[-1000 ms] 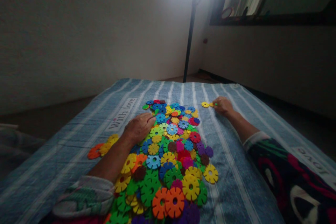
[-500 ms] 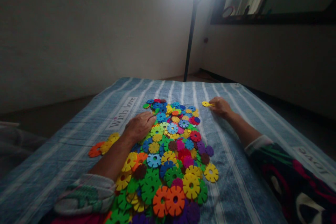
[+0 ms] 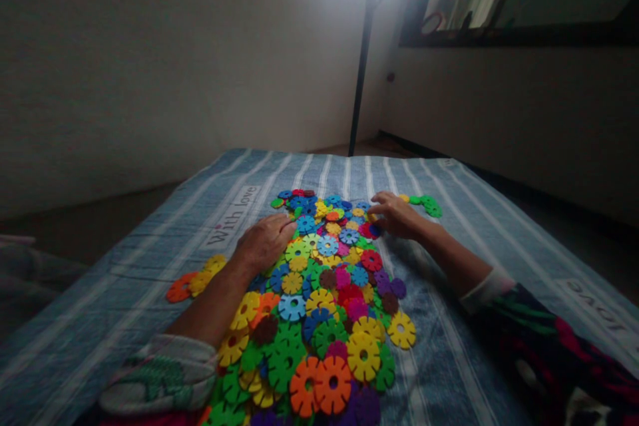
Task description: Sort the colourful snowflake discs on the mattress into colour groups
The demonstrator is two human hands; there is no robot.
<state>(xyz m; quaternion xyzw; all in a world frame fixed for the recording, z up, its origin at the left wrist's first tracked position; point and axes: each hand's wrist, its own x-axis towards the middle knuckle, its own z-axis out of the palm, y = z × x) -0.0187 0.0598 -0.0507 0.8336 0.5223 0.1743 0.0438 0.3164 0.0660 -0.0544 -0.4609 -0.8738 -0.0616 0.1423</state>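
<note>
A big pile of coloured plastic snowflake discs (image 3: pixel 324 293) lies on a blue striped cloth (image 3: pixel 449 359). My left hand (image 3: pixel 266 240) rests palm down on the pile's left edge, fingers loosely curled over the discs. My right hand (image 3: pixel 394 214) is at the pile's far right edge, fingers bent down onto a disc there; what it grips is hidden. Just beyond it lies a short chain of green discs (image 3: pixel 425 204) with a yellow disc at its near end.
A few orange and yellow discs (image 3: pixel 196 279) lie apart at the left of the cloth. A dark pole (image 3: pixel 363 60) stands against the wall behind. A dark-framed window (image 3: pixel 499 6) is at the upper right. Bare floor surrounds the cloth.
My right hand has left the far right spot, where it touched a yellow disc, and moved left to the pile's edge. A chain of green discs now shows there. The left hand has stayed put.
</note>
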